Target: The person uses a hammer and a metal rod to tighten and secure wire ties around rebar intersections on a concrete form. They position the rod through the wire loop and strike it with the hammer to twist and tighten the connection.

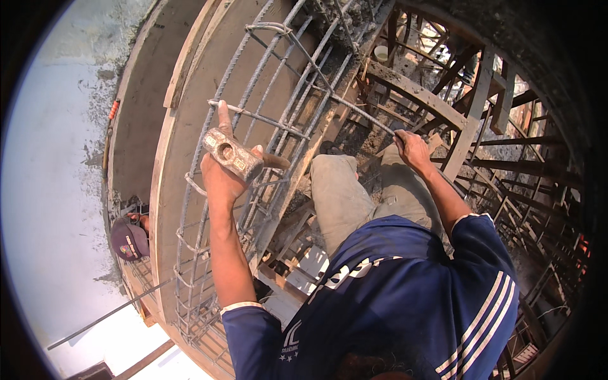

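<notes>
My left hand (223, 180) is closed around a club hammer (244, 163), its worn metal head over the palm and a short wooden handle pointing right. The index finger stretches out along a stirrup (259, 116) of the rebar cage (261, 75); whether it touches is unclear. Beyond my right knee, my right hand (413, 151) grips a long steel bar (364, 114). This bar slants from the cage down to my fist and continues below it beside my forearm.
Curved wooden formwork (166, 164) flanks the cage on the left. Beyond it, a co-worker's dark cap (129, 240) shows beside a pale wall (57, 171). A loose rod (104, 318) juts out lower left. Wooden beams (418, 95) and scaffolding (532, 166) cross an open drop on the right.
</notes>
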Available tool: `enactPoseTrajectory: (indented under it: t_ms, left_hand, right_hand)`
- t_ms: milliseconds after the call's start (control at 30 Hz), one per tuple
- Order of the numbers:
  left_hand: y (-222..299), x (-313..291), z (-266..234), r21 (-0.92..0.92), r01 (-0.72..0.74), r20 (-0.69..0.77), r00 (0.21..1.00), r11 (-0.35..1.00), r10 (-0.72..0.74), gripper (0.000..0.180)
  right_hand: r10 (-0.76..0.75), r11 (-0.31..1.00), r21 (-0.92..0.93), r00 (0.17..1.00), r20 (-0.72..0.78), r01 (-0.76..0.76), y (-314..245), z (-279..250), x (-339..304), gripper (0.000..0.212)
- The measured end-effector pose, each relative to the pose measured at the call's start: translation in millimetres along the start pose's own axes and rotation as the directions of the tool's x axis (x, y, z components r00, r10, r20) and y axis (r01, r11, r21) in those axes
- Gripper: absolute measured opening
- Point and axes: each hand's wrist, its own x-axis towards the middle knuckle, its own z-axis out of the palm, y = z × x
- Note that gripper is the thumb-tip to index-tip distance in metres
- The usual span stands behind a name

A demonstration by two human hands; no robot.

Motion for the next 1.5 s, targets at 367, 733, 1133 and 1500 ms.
enactPoseTrajectory:
  t_ms: [367,733,1133,1500]
  left_hand:
    - [-6.3,1.7,2.6,0.035,-0.057,-0.014,0.998,0.998,0.058,0.095]
    - [-5.6,1.3,4.5,0.013,-0.058,-0.031,0.998,0.998,0.059,0.099]
    - [-3.6,2.1,5.7,0.022,-0.042,-0.027,0.999,0.999,0.043,0.1]
    - [-14.1,7.9,6.5,0.027,-0.118,-0.006,0.993,0.993,0.118,0.1]
  right_hand:
    - [0.327,0.925,0.204,0.945,0.004,-0.321,-14.2,24.0,60.9,0.027]
    - [0.181,0.979,0.083,0.981,0.078,-0.187,-29.1,25.2,54.2,0.024]
    - [0.327,0.94,0.131,0.941,-0.09,-0.314,21.1,3.4,21.5,0.027]
    - [0.056,0.997,0.047,0.998,0.025,-0.057,-5.2,40.0,101.7,0.028]
